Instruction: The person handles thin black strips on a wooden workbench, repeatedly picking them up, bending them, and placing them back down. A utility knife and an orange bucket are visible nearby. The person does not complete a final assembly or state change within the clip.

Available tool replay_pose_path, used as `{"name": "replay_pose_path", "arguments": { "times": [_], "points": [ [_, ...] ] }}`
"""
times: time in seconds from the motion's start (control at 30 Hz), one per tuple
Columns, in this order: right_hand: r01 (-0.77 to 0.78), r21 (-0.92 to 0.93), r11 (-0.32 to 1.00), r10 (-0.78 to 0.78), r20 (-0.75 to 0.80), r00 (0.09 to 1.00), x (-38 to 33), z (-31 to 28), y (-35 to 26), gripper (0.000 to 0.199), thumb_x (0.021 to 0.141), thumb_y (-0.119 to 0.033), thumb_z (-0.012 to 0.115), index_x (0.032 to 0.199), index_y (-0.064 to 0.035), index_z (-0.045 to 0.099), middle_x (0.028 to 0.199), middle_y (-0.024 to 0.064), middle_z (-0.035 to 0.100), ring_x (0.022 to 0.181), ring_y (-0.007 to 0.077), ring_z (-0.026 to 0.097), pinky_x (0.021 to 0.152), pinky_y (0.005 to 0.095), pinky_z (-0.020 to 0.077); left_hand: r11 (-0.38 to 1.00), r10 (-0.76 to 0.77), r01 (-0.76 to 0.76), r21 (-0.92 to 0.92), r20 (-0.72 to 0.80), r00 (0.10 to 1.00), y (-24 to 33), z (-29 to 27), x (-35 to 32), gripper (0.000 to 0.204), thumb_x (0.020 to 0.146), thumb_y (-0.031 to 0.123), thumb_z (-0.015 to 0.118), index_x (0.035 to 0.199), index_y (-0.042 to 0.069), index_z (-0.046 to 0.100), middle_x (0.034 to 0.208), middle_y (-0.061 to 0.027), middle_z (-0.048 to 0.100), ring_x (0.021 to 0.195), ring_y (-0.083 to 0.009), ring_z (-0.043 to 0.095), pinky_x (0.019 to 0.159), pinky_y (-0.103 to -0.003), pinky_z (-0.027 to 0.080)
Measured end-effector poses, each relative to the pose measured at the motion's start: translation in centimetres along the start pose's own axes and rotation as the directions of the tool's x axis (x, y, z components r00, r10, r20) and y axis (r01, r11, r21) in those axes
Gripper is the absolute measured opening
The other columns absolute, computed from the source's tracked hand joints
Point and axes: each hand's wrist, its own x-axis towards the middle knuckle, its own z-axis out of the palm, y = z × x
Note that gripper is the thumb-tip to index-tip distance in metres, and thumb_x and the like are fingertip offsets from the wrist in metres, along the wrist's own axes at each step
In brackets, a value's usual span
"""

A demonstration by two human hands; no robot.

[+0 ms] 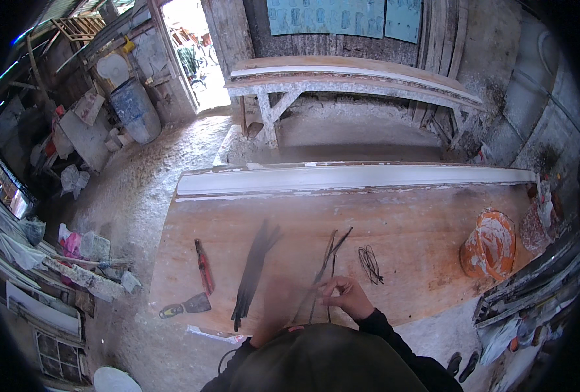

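Observation:
At the near edge of a wooden tabletop (pixel 408 242), my right hand (pixel 347 297) has thumb and fingers pinched together on a thin dark strand (pixel 326 260). Other dark strands cross close to it and reach away over the table. My left hand (pixel 278 304) is smeared by motion just left of it, so its fingers do not show. Left of that hand lies a bundle of long dark strips (pixel 254 274). A small loose coil of dark strand (pixel 369 264) rests to the right of my right hand.
At the table's left lie a red-handled tool (pixel 204 266) and a putty knife (pixel 197 303). A long white moulding (pixel 355 178) runs along the far edge. An orange, white-smeared bucket (pixel 489 245) stands right. Beyond are a bench (pixel 368 88) and a blue barrel (pixel 135 110).

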Motion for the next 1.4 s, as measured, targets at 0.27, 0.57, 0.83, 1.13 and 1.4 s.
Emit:
{"name": "replay_pose_path", "arguments": {
  "times": [0.27, 0.57, 0.83, 1.13, 1.4],
  "points": [
    [0.105, -0.437, 0.894, -0.307, -0.423, 0.853, 1.5, -0.3, 2.3, 0.011, 0.07, 0.003, 0.063, 0.077, -0.0021, 0.057, 0.071, 0.003, 0.052, 0.062, 0.0111, 0.046, 0.062, 0.024, 0.0385, 0.876, 0.093, 0.229, -0.424, 0.615, 0.783, 6.5, -0.4, 0.5, 0.013, 0.081, 0.014, 0.055, 0.081, 0.002, 0.058, 0.102, -0.0092, 0.049, 0.11, -0.0218, 0.039, 0.094, -0.036, 0.031],
    [0.016, -0.574, 0.818, -0.28, -0.375, 0.884, 1.2, -1.0, 3.1, 0.015, 0.076, -0.002, 0.06, 0.089, -0.0048, 0.065, 0.072, 0.0046, 0.052, 0.066, 0.0135, 0.046, 0.062, 0.0252, 0.0379, 0.901, 0.152, 0.188, -0.391, 0.691, 0.707, 5.5, 0.2, 1.0, 0.014, 0.077, 0.017, 0.06, 0.076, 0.006, 0.053, 0.088, -0.0063, 0.054, 0.109, -0.0231, 0.038, 0.096, -0.038, 0.025],
    [0.03, -0.4, 0.916, -0.184, -0.354, 0.917, 1.1, -2.6, 2.4, 0.01, 0.073, -0.009, 0.067, 0.081, -0.004, 0.066, 0.073, 0.006, 0.057, 0.073, 0.016, 0.054, 0.069, 0.0268, 0.041, 0.921, -0.254, 0.337, -0.196, 0.354, 0.9, 1.5, -2.1, 0.6, 0.009, 0.075, 0.008, 0.063, 0.083, 0.003, 0.061, 0.088, -0.0074, 0.059, 0.092, -0.0168, 0.05, 0.08, -0.029, 0.037],
    [-0.185, 0.223, 0.957, 0.148, 0.169, 0.974, -0.3, -0.7, 0.3, 0.015, 0.079, -0.011, 0.063, 0.092, -0.0033, 0.064, 0.098, 0.0044, 0.058, 0.095, 0.0145, 0.052, 0.084, 0.0282, 0.0397, 0.983, -0.142, 0.131, -0.131, -0.08, 0.987, 2.7, -2.6, 3.9, 0.012, 0.071, 0.003, 0.067, 0.083, 0.004, 0.065, 0.082, -0.0065, 0.061, 0.076, -0.0126, 0.056, 0.065, -0.023, 0.042],
    [-0.018, 0.206, 0.978, -0.018, 0.173, 0.985, -0.3, -0.1, -0.8, 0.013, 0.071, -0.005, 0.067, 0.083, -0.0017, 0.064, 0.087, 0.0081, 0.059, 0.099, 0.0197, 0.052, 0.088, 0.0321, 0.0384, 0.982, -0.086, 0.093, 0.165, -0.049, 0.995, -0.9, -0.6, 2.5, 0.007, 0.072, 0.002, 0.065, 0.077, 0.002, 0.062, 0.077, -0.0069, 0.059, 0.073, -0.0151, 0.055, 0.064, -0.026, 0.042]
  ]
}}
